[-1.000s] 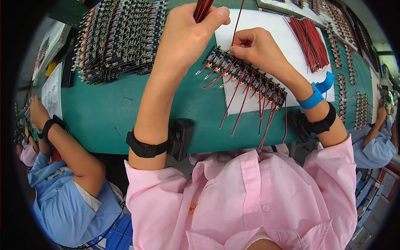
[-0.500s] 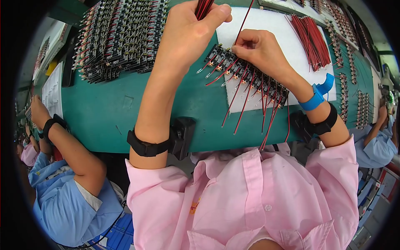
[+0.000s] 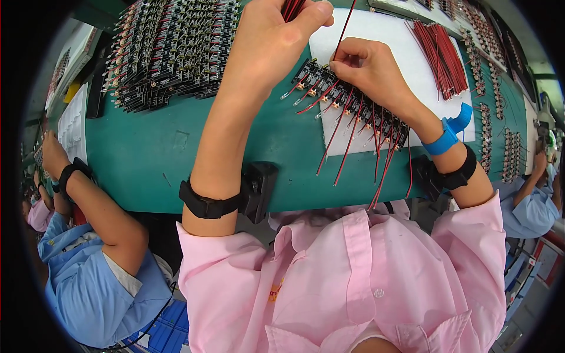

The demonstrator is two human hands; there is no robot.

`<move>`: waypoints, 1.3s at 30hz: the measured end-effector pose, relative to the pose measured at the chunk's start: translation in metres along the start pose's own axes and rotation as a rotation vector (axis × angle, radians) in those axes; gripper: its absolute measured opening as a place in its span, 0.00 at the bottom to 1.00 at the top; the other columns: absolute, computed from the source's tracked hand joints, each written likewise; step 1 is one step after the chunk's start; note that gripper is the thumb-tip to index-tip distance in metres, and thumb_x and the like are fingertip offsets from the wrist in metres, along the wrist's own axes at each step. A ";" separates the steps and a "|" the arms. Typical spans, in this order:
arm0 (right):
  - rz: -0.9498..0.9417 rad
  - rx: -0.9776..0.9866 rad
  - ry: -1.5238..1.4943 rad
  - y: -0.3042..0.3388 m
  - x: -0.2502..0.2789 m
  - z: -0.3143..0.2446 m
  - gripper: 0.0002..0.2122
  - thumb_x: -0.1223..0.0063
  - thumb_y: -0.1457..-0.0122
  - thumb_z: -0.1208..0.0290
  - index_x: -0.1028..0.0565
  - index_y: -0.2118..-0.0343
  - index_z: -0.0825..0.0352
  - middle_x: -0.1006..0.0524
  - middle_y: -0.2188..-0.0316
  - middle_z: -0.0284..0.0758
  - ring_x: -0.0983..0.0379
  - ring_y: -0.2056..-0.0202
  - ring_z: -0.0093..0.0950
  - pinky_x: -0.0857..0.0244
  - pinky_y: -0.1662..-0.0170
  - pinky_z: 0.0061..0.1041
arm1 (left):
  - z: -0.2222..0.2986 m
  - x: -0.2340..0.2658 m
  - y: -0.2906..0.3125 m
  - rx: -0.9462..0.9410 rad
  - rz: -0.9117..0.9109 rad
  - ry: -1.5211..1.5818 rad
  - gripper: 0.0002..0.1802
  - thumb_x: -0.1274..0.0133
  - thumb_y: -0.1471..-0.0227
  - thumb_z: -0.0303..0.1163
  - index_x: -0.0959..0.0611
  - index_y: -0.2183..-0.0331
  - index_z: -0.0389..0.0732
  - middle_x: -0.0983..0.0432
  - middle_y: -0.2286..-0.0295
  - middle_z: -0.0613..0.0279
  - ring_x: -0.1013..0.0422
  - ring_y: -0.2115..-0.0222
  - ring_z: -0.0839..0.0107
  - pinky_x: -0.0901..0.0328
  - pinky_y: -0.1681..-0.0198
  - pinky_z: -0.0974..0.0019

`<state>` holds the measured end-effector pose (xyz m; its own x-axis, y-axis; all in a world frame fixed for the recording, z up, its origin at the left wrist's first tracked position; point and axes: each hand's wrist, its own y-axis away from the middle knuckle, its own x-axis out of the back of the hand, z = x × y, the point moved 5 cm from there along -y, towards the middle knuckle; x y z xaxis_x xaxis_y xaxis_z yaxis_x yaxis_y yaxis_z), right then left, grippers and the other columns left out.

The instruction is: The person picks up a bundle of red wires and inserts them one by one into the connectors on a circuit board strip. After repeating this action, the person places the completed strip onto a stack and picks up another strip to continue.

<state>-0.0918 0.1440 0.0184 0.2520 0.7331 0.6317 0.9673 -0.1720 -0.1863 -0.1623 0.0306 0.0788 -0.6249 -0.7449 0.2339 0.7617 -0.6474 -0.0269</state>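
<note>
My left hand (image 3: 282, 29) is closed around a bundle of red and black wires (image 3: 292, 8) near the top edge. Thumb and fingers of my right hand (image 3: 368, 67) pinch a single red-and-black wire (image 3: 344, 29) that stands up from the board below. This strip of black circuit boards (image 3: 359, 107) lies slantwise across a white foam sheet (image 3: 329, 35), its left end over the green mat. Several wires trail from the strip toward me, and small clear-tipped parts line its near side. My fingertips hide the wire's lower end.
A tall stack of assembled circuit boards (image 3: 170, 53) stands at the back left. Another pile of red-and-black wires (image 3: 438, 59) rests on the foam's right. More board strips (image 3: 511, 156) lie on the green mat (image 3: 141, 159) farther right. A co-worker in blue (image 3: 106, 282) sits at left.
The board strip and both hands appear shifted very slightly right in the picture. My right hand keeps its pinch on the wire, and my left still holds the bundle.
</note>
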 end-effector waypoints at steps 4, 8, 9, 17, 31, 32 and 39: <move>0.014 0.035 0.008 0.001 0.001 -0.001 0.04 0.52 0.57 0.76 0.31 0.81 0.72 0.33 0.86 0.29 0.40 0.81 0.15 0.43 0.76 0.15 | 0.004 0.000 0.002 -0.008 0.033 0.019 0.12 0.53 0.57 0.33 0.27 0.83 0.34 0.39 0.88 0.72 0.45 0.86 0.83 0.51 0.83 0.77; 0.019 0.053 0.019 0.001 0.001 -0.004 0.04 0.51 0.57 0.76 0.31 0.81 0.72 0.33 0.86 0.29 0.40 0.81 0.16 0.43 0.76 0.15 | 0.004 0.000 0.002 -0.017 0.036 0.058 0.13 0.53 0.58 0.33 0.27 0.83 0.34 0.40 0.89 0.72 0.45 0.86 0.83 0.51 0.84 0.77; 0.015 0.062 0.033 0.001 0.001 -0.005 0.04 0.51 0.57 0.76 0.31 0.81 0.72 0.33 0.86 0.30 0.40 0.81 0.16 0.43 0.76 0.15 | 0.003 0.001 0.002 -0.016 0.039 0.059 0.13 0.53 0.58 0.33 0.27 0.83 0.34 0.40 0.89 0.72 0.45 0.86 0.83 0.51 0.84 0.77; -0.066 0.035 0.137 -0.003 0.003 -0.008 0.04 0.51 0.58 0.76 0.30 0.80 0.72 0.31 0.85 0.33 0.38 0.81 0.21 0.42 0.76 0.18 | 0.000 0.000 0.000 -0.029 0.021 0.059 0.12 0.53 0.57 0.33 0.27 0.83 0.34 0.41 0.89 0.73 0.46 0.87 0.83 0.51 0.84 0.77; -0.053 0.206 0.204 -0.002 0.004 -0.015 0.04 0.51 0.57 0.77 0.29 0.78 0.72 0.31 0.83 0.34 0.36 0.81 0.22 0.42 0.77 0.19 | 0.001 0.009 0.004 0.029 0.135 0.236 0.09 0.53 0.55 0.33 0.27 0.80 0.38 0.44 0.91 0.76 0.51 0.92 0.87 0.58 0.91 0.80; -0.052 0.218 0.224 -0.001 0.004 -0.017 0.04 0.51 0.57 0.78 0.29 0.78 0.72 0.31 0.82 0.34 0.36 0.81 0.23 0.42 0.77 0.19 | 0.001 0.009 0.004 0.036 0.136 0.232 0.09 0.53 0.55 0.33 0.27 0.80 0.38 0.44 0.91 0.76 0.51 0.92 0.87 0.57 0.91 0.80; -0.054 0.286 0.269 0.001 0.004 -0.021 0.05 0.51 0.58 0.81 0.28 0.76 0.72 0.30 0.80 0.36 0.34 0.80 0.27 0.40 0.77 0.20 | 0.002 0.010 0.003 -0.031 0.132 0.204 0.10 0.54 0.55 0.33 0.27 0.80 0.37 0.44 0.91 0.76 0.50 0.92 0.86 0.57 0.90 0.80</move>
<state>-0.0888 0.1330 0.0366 0.2361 0.5310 0.8138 0.9420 0.0805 -0.3258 -0.1663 0.0214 0.0835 -0.5447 -0.8382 0.0253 0.8351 -0.5449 -0.0749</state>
